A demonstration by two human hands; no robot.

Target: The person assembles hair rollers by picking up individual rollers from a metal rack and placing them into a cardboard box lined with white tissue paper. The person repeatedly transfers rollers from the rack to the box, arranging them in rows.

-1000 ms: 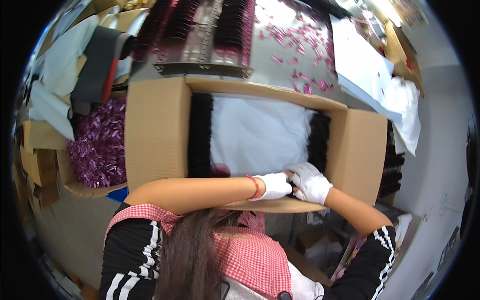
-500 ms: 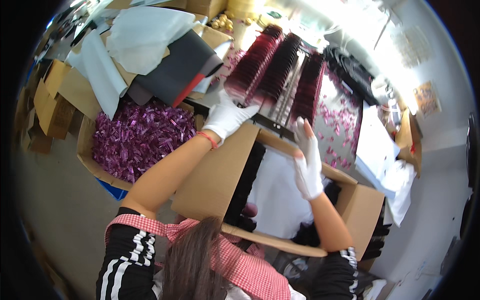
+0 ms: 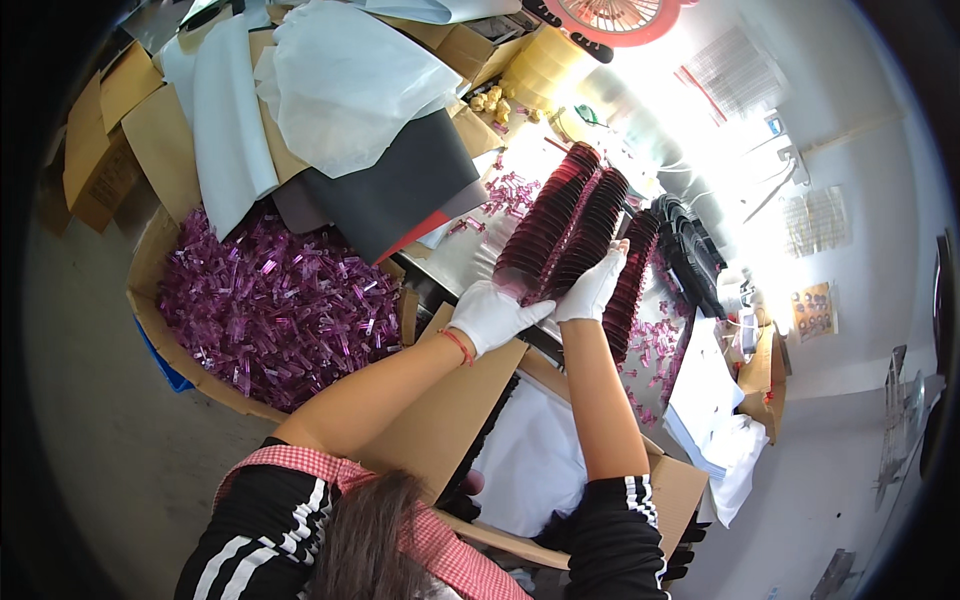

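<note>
Three rows of dark red pieces (image 3: 592,222) stand on the counter (image 3: 438,264). At their near ends, the left hand (image 3: 497,316) is open, thumb spread, at the left row; the right hand (image 3: 592,286), fingers extended, lies alongside the middle row. One carton (image 3: 425,415) sits below.

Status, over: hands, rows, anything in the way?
Left hand at near end of dark-red rows. Right hand alongside, grip unclear. Open carton beneath right forearm.
</note>
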